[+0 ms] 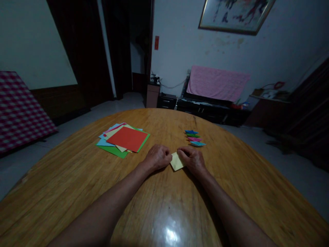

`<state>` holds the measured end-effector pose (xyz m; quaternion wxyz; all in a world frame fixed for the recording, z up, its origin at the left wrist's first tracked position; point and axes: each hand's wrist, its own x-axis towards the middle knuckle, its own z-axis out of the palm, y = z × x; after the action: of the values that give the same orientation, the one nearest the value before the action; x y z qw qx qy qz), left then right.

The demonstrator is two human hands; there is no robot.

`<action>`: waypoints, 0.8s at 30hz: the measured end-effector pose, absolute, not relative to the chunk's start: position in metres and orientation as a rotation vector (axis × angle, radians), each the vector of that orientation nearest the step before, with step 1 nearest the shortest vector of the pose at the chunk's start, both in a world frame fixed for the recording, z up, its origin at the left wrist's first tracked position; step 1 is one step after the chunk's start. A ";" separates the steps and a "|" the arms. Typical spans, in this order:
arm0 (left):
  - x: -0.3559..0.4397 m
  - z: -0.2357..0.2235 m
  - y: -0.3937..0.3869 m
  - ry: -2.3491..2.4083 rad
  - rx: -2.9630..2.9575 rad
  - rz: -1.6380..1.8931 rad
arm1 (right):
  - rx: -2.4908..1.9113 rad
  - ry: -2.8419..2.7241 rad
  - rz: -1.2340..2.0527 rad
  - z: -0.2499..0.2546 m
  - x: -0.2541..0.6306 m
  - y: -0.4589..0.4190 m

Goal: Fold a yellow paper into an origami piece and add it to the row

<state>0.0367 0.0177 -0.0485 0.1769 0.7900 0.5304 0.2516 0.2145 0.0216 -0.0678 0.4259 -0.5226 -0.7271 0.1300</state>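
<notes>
A small folded piece of pale yellow paper (177, 162) lies between my two hands, low over the wooden table (164, 199). My left hand (158, 157) has its fingers closed on the paper's left corner. On the right side, my right hand (192, 159) pinches the paper between thumb and curled fingers, covering that part. Just beyond my right hand stand several folded paper boats in a row: a light blue boat (197, 144) nearest, then a pink boat (194, 139), a green boat (192, 136) and a dark blue boat (191, 132).
A loose stack of coloured paper sheets, with a red sheet (128, 139) on top, lies to the left beyond my left hand. Past the table's far edge are a low black cabinet (203, 109) and a pink cloth (218, 83). A checkered cloth (19, 109) hangs at far left.
</notes>
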 end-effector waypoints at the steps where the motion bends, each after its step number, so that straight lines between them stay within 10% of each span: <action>1: 0.037 -0.048 0.016 1.535 2.296 0.666 | -1.314 -1.846 0.281 -0.068 0.214 0.022; 24: 0.036 -0.068 0.021 0.916 2.778 0.878 | -1.441 -1.978 -0.070 -0.078 0.210 0.026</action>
<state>0.0365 0.0206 -0.0682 0.0436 0.9088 0.2995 0.2873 0.2099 0.0263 -0.0779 0.3397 -0.5535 -0.7599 -0.0269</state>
